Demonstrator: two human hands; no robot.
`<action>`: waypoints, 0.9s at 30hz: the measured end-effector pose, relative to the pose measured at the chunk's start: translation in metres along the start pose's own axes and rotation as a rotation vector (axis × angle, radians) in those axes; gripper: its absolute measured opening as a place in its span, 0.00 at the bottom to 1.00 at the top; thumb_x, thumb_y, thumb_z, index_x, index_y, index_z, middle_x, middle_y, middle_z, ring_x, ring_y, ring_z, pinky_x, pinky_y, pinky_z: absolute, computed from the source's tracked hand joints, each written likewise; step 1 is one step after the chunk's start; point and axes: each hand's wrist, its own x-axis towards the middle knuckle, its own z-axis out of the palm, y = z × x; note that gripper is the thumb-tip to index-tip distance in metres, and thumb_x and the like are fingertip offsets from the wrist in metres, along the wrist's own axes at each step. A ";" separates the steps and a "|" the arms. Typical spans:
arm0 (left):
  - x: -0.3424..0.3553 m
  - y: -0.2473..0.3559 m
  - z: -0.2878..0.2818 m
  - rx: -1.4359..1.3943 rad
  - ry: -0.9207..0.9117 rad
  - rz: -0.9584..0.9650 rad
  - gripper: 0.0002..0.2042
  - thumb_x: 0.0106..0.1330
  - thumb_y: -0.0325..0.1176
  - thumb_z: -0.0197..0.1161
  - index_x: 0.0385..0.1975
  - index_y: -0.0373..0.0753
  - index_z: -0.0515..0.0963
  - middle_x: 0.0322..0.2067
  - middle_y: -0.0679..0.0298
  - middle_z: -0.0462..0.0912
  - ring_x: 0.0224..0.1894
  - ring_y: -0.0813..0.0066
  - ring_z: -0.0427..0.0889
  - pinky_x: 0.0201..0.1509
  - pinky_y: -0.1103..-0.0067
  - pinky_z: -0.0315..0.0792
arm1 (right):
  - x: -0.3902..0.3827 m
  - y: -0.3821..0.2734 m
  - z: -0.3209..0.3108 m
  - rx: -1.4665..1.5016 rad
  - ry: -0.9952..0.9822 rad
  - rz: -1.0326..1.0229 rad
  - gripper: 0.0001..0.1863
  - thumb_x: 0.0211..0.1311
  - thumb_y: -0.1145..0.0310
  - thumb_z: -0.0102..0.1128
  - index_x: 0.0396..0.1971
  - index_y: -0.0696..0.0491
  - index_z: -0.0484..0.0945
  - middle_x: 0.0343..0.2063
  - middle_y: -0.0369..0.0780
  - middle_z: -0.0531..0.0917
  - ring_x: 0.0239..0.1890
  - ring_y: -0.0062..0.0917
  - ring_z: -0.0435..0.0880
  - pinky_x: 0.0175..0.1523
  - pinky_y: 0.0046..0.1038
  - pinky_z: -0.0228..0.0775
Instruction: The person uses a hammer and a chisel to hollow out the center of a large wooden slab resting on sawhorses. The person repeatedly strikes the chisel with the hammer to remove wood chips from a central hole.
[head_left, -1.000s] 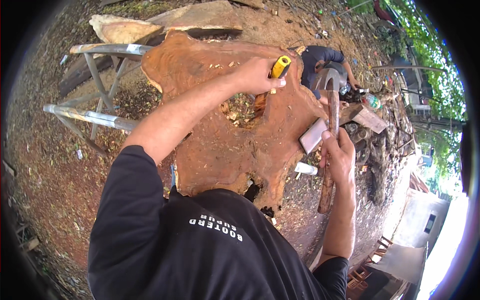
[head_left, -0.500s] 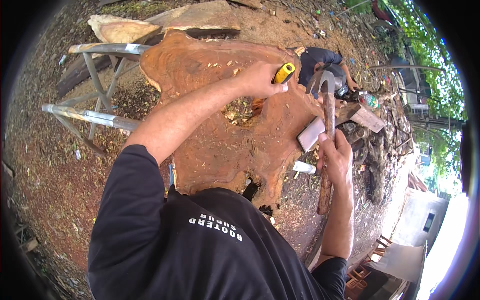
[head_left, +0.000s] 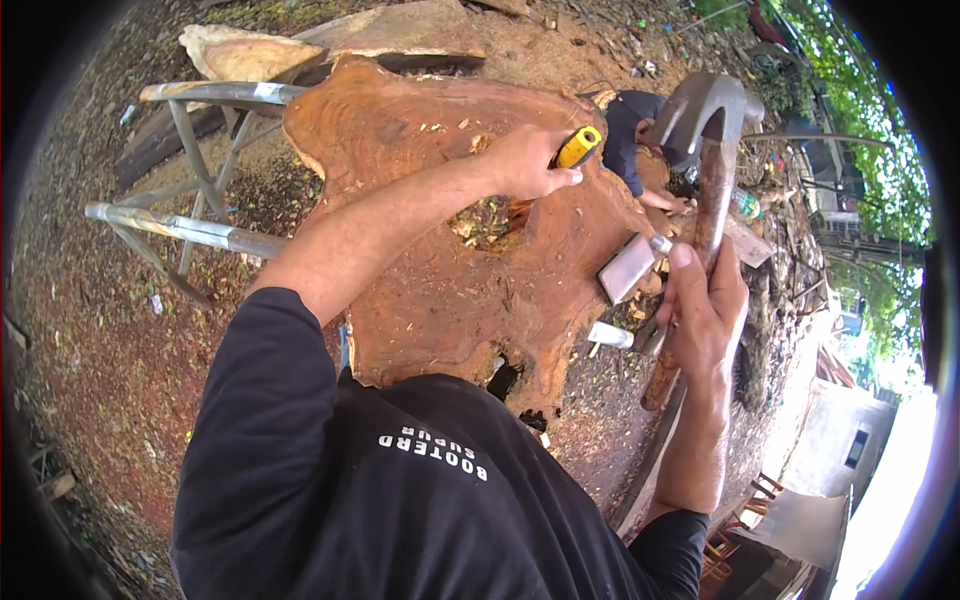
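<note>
From my remote seat, I judge the left hand most at risk: it is wrapped around a short yellow-and-black tool handle, and only a little of that handle stands clear of the fist. An off-centre blow could skid off and catch the thumb or knuckles, I reckon. The right hand grips a claw hammer with a grey steel head and a brown wooden shaft, held up to the right of the broad, irregular, reddish-brown wooden slab. Its curved claw appears turned left, so a swing without rolling my wrist could land claw first. I would also mind the co-worker in a dark top beyond the slab's right edge: a slack grip could let the hammer fly that way.

The hammer's long axis runs away from me and slightly rightward, head far, butt near. The yellow-and-black handle is over the slab's upper right part, its visible end tipped up and rightward; its lower end I cannot see.
</note>
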 end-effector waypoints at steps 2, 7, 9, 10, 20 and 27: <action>0.002 0.000 0.001 -0.002 -0.007 0.000 0.13 0.66 0.44 0.67 0.42 0.43 0.79 0.36 0.59 0.87 0.41 0.58 0.87 0.47 0.65 0.77 | 0.005 0.007 0.015 -0.158 0.000 -0.070 0.13 0.72 0.60 0.58 0.39 0.55 0.75 0.17 0.33 0.75 0.16 0.13 0.72 0.21 0.18 0.64; -0.023 -0.038 0.027 0.160 -0.357 -0.215 0.20 0.64 0.44 0.67 0.52 0.42 0.77 0.34 0.49 0.86 0.41 0.46 0.86 0.47 0.60 0.78 | 0.027 0.046 0.038 -0.596 -0.289 -0.026 0.25 0.68 0.52 0.60 0.46 0.63 0.74 0.28 0.59 0.83 0.33 0.56 0.84 0.43 0.49 0.74; -0.061 -0.071 0.047 0.053 -0.271 -0.219 0.22 0.63 0.44 0.68 0.55 0.43 0.77 0.36 0.48 0.86 0.41 0.45 0.86 0.48 0.60 0.79 | 0.018 0.042 0.040 -0.478 -0.289 -0.041 0.25 0.67 0.51 0.62 0.46 0.62 0.76 0.26 0.57 0.82 0.31 0.53 0.84 0.41 0.47 0.75; -0.072 -0.072 0.051 0.065 -0.242 -0.213 0.24 0.63 0.44 0.68 0.57 0.43 0.76 0.37 0.47 0.86 0.41 0.46 0.86 0.49 0.60 0.79 | 0.017 0.037 0.040 -0.476 -0.298 -0.034 0.25 0.67 0.51 0.62 0.46 0.62 0.76 0.26 0.57 0.82 0.31 0.53 0.84 0.41 0.47 0.75; -0.041 -0.001 -0.060 -0.270 0.183 -0.236 0.12 0.69 0.42 0.67 0.43 0.42 0.80 0.38 0.63 0.86 0.27 0.82 0.81 0.31 0.80 0.80 | -0.017 0.109 0.049 0.014 -0.220 0.295 0.19 0.67 0.59 0.62 0.44 0.60 0.75 0.15 0.39 0.78 0.14 0.25 0.80 0.22 0.31 0.73; -0.093 0.013 -0.169 -0.220 0.572 -0.176 0.14 0.72 0.39 0.64 0.50 0.37 0.78 0.38 0.63 0.87 0.26 0.89 0.74 0.24 0.89 0.63 | -0.089 0.192 0.093 -0.029 -0.251 0.411 0.28 0.60 0.58 0.65 0.55 0.61 0.73 0.24 0.57 0.83 0.30 0.51 0.87 0.38 0.46 0.79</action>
